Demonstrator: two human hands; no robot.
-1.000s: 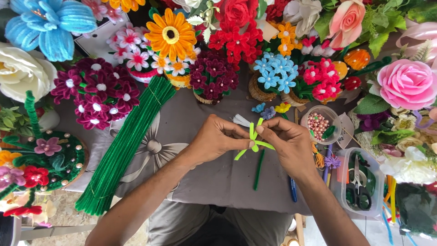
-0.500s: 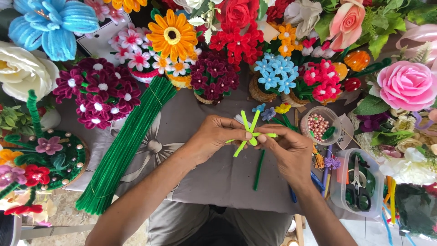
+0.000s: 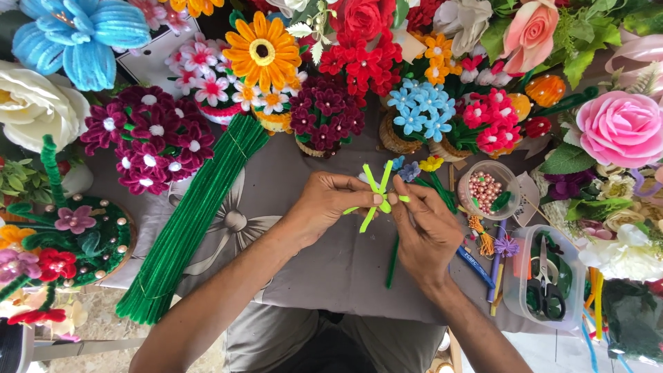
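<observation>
Since half a second ago our hands barely shifted. At frame centre, our left hand point(image 3: 324, 207) and right hand point(image 3: 423, 231) both pinch the lime-green pipe-cleaner piece point(image 3: 376, 195) with closed fingertips, above the grey cloth point(image 3: 331, 269).

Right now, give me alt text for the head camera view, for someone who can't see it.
Two bare hands, left hand and right hand, pinch a bunch of light green fuzzy craft wires on a dark green stem over a grey cloth. Handmade fuzzy-wire flowers ring the table, with a bundle of green wires, a bead cup and boxed scissors.
</observation>
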